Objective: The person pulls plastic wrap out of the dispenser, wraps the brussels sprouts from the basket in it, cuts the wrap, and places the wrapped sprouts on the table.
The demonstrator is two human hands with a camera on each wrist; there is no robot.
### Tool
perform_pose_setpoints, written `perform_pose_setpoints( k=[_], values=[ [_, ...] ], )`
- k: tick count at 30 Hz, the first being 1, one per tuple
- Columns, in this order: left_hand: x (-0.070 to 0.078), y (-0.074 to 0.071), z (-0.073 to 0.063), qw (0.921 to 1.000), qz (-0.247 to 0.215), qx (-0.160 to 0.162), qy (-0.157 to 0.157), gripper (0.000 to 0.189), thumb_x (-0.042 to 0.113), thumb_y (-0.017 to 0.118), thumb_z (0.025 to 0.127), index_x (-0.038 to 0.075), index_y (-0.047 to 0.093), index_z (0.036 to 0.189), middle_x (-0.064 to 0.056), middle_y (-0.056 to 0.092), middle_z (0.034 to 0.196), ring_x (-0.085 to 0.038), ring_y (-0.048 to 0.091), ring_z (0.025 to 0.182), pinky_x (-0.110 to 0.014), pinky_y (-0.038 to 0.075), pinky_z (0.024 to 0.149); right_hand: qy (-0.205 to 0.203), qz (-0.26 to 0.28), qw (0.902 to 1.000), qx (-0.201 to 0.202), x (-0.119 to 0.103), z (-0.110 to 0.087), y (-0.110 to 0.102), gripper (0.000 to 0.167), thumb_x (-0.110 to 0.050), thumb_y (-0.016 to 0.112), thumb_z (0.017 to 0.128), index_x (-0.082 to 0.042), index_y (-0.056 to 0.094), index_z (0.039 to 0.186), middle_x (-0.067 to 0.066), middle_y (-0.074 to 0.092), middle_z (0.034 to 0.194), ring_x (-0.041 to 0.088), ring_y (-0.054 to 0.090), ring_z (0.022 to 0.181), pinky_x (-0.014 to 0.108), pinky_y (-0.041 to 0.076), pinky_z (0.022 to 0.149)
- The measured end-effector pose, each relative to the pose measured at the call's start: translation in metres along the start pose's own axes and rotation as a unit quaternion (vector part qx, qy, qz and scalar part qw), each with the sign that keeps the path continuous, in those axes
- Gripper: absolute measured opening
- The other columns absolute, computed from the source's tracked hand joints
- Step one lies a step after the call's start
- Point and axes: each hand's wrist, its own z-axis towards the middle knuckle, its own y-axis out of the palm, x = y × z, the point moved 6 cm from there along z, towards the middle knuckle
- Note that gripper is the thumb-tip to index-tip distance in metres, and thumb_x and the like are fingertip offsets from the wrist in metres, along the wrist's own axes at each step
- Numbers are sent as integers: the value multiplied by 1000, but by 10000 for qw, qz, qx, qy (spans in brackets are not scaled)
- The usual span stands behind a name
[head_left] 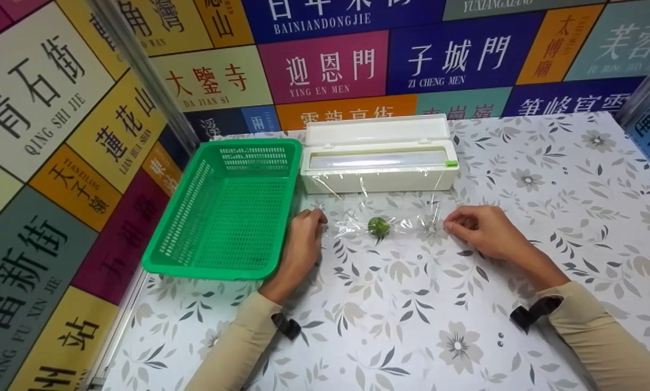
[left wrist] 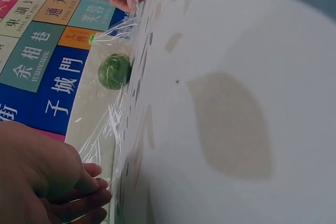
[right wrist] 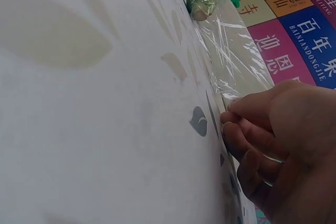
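Observation:
A sheet of clear cling film [head_left: 346,222] stretches from the white dispenser box [head_left: 379,182] toward me, lying low near the table. My left hand [head_left: 304,233] pinches its near left corner, close beside the green basket. At the near right corner my right hand [head_left: 479,228] pinches the film between thumb and fingers, as the right wrist view also shows. Between the hands sits a small round green Brussels sprout [head_left: 379,228], overlapped by the shiny film. In the left wrist view the sprout [left wrist: 114,71] shows its wrapped leaves, with creases in the film around it.
An upright green plastic basket [head_left: 238,217] with perforated sides stands at the left, against the box's left end. The box's lid [head_left: 378,130] is tipped back, and a bright green tab [head_left: 451,163] marks its right front. Behind rises a wall of coloured panels [head_left: 325,65].

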Motion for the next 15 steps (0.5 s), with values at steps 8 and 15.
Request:
perform_pose_setpoints(
  k=[8, 15],
  values=[
    [-2, 0, 1, 10000, -24, 6, -84, 10, -7, 73, 94, 2, 75, 94, -14, 77, 88, -30, 76, 84, -42, 62, 74, 128, -47, 9998, -109, -1, 0, -1, 15, -24, 73, 105, -14, 83, 111, 4, 81, 95, 15, 68, 81, 21, 54, 69],
    [-1, -2, 0, 9999, 59, 87, 17, 16, -12, 69, 91, 2, 75, 95, -15, 76, 90, -32, 75, 87, -43, 61, 75, 199, -11, 9997, -154, -2, -1, -2, 21, -23, 69, 107, -12, 82, 119, 5, 80, 93, 12, 65, 75, 23, 51, 59]
  ],
)
